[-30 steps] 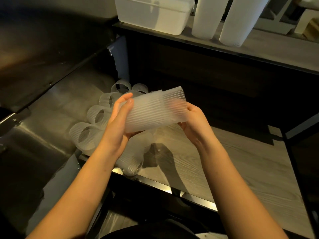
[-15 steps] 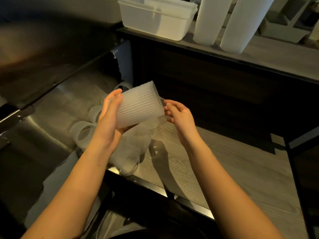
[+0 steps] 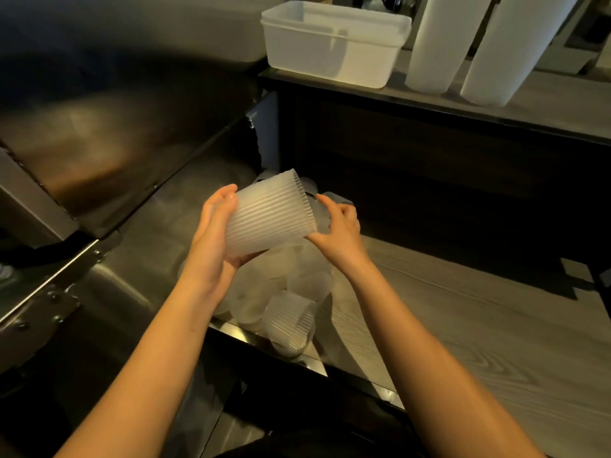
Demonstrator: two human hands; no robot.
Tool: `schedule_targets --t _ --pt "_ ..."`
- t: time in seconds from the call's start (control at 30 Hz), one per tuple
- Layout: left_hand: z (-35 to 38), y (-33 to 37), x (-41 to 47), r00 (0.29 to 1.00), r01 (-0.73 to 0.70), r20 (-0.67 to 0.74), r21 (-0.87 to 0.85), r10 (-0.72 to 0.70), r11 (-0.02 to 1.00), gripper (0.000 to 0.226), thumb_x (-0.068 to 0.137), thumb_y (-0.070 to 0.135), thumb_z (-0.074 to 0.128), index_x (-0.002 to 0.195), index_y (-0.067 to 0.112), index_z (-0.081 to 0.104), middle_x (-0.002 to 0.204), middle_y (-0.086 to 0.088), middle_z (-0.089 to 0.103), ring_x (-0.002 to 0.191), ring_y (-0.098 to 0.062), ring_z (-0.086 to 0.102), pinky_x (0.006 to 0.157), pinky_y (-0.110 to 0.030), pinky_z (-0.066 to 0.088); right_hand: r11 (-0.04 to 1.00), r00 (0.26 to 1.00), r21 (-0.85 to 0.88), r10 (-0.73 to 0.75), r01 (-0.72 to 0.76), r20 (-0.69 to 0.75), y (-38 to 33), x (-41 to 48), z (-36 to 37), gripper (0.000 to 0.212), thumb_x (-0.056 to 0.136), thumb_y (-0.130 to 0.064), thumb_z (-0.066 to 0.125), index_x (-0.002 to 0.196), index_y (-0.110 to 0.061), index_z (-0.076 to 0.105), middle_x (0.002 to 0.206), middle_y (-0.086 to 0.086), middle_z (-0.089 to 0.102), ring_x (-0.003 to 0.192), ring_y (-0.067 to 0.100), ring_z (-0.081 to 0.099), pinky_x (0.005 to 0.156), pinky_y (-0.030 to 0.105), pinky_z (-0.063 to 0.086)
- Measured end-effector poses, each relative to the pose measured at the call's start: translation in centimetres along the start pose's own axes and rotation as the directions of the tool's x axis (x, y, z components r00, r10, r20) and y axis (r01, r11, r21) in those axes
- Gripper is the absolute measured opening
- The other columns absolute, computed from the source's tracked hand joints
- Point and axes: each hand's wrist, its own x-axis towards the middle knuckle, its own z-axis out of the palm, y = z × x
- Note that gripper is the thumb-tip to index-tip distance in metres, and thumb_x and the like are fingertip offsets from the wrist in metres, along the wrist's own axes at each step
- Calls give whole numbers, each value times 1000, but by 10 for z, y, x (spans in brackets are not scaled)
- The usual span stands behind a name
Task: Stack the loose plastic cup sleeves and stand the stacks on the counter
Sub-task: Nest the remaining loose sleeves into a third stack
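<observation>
Left hand (image 3: 215, 239) wraps the narrow end of a translucent, ribbed, tapered plastic cup sleeve (image 3: 269, 214). It is held in the air on its side, with the wide mouth toward 3 o'clock. Probably several are nested in it; the count cannot be read.

Right hand (image 3: 340, 226) sits at 3 o'clock of the sleeve, fingers half curled at the wide rim, thumb against the lower rim edge. I cannot tell whether it actually pinches.

At 6 o'clock, directly under the hands, is a loose pile of translucent sleeves (image 3: 291, 292). It lies where the brushed steel surface (image 3: 139, 259) meets the grey wood-grain counter (image 3: 479, 325).

Handling, as judged:
- Very light and thin-walled, so it should go oval if squeezed across the body.
- The ribs add stiffness lengthwise and give a non-slip surface.
- Best held by cupping the body with spread fingers, or lightly at the rim.
- Ribs may bind when nesting, so feed the narrow end in straight.
- A tall stack looks tippy, so steady it low when standing it up.

At 1 o'clock, on the upper shelf, stand two tall white columns (image 3: 436, 44), with a white rectangular plastic tub (image 3: 330, 44) at 12 o'clock.
</observation>
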Motion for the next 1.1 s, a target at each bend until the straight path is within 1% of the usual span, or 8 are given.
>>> schedule_targets --t 0.13,0.4,0.67,0.73,0.8,0.9,1.0,1.1 --pt "-18 1 8 1000 4 23 15 -5 1000 23 92 38 46 115 36 50 112 3 51 101 -17 54 70 -35 51 993 1000 -117 8 -6 18 0 9 15 70 84 -42 61 144 -34 25 138 7 28 129 26 28 103 36 32" --pt "-39 0 16 1000 23 10 21 -23 1000 25 93 37 45 117 35 49 112 3 50 100 -16 54 73 -35 52 993 999 -120 21 -16 40 4 8 25 72 80 -36 68 141 -32 31 136 4 29 127 21 27 101 32 31" --pt "-44 -1 18 999 37 14 29 -37 999 28 93 36 43 121 33 47 113 3 49 100 -16 53 75 -35 51 984 982 -169 -81 51 -172 6 11 31 20 93 -26 51 108 -25 64 109 -3 56 109 14 44 85 25 36" --pt "-44 -2 18 999 36 17 36 -37 999 28 94 36 43 122 33 47 113 3 49 101 -17 53 78 -37 50 997 969 -38 -79 72 -234 4 8 27 16 92 -24 53 103 -23 65 104 -3 59 99 11 50 79 21 41" --pt "-44 -2 19 999 33 20 44 -34 998 25 94 36 43 119 34 47 114 4 49 101 -17 52 80 -38 49 965 963 242 -37 104 -266 -2 3 19 13 92 -18 54 100 -20 65 100 -3 61 87 3 54 74 16 45" --pt "-43 -3 19 999 39 20 38 -40 998 22 94 35 43 115 35 49 112 4 50 101 -17 52 83 -41 49 769 969 628 48 120 -243 -10 -10 6 15 93 -14 50 96 -22 63 87 -9 59 75 -2 53 64 12 43" --pt "-41 -5 20 999 49 14 15 -49 999 22 94 35 44 116 34 49 111 4 50 100 -16 53 80 -40 50 606 979 785 43 132 -198 -12 -21 2 20 94 -12 45 89 -22 62 79 -9 58 71 2 51 59 16 39" --pt "-40 -6 20 999 45 10 13 -45 999 22 93 38 45 115 36 49 115 3 49 104 -18 53 81 -41 51 583 983 798 -8 152 -181 -12 -28 3 15 87 -16 48 84 -19 62 71 -10 58 66 2 51 57 16 38"
